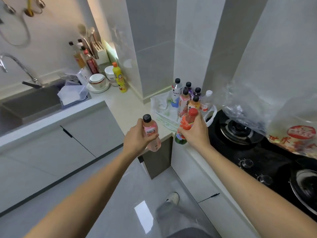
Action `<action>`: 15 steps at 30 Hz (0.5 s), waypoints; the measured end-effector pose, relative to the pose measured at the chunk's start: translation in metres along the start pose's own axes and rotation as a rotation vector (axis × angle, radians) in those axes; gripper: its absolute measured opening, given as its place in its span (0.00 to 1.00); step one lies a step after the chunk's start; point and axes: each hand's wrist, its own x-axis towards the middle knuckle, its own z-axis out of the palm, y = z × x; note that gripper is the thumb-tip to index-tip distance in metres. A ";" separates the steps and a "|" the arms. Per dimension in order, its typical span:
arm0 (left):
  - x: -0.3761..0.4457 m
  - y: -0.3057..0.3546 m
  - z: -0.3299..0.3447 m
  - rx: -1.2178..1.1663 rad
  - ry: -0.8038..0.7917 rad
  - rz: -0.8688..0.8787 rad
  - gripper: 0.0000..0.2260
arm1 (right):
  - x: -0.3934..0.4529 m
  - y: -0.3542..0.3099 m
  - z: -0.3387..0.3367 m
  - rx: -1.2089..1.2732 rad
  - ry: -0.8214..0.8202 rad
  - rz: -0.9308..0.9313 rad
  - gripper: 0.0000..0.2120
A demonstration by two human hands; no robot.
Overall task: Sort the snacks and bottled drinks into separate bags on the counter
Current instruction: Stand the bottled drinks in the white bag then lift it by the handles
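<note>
My left hand [137,136] grips a pink drink bottle [151,134] with a black cap, held upright over the counter's front corner. My right hand [193,133] grips a red-capped bottle [187,122] with a red and green label, just in front of a white plastic bag [163,107] lying open on the counter. Several bottled drinks [188,98] stand upright in that bag against the corner of the wall. A clear plastic bag [248,107] with printed snack packets [298,136] lies over the stove on the right.
A black gas stove [240,133] fills the counter at right. To the left are a sink [30,102] with a tap, bowls [97,81], a yellow detergent bottle [119,78] and sauce bottles [85,57]. Grey floor and my shoe [172,197] lie below.
</note>
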 end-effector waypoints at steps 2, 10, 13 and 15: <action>0.039 -0.002 0.004 -0.001 -0.018 0.017 0.25 | 0.031 0.002 0.017 -0.011 0.010 -0.025 0.42; 0.183 0.014 0.019 -0.006 -0.111 0.047 0.25 | 0.132 0.004 0.072 -0.061 0.106 0.074 0.47; 0.224 0.017 0.029 0.025 -0.159 0.076 0.24 | 0.147 0.006 0.083 -0.069 0.162 0.094 0.44; 0.249 0.018 0.037 0.048 -0.192 0.114 0.24 | 0.155 0.009 0.092 -0.069 0.171 0.106 0.41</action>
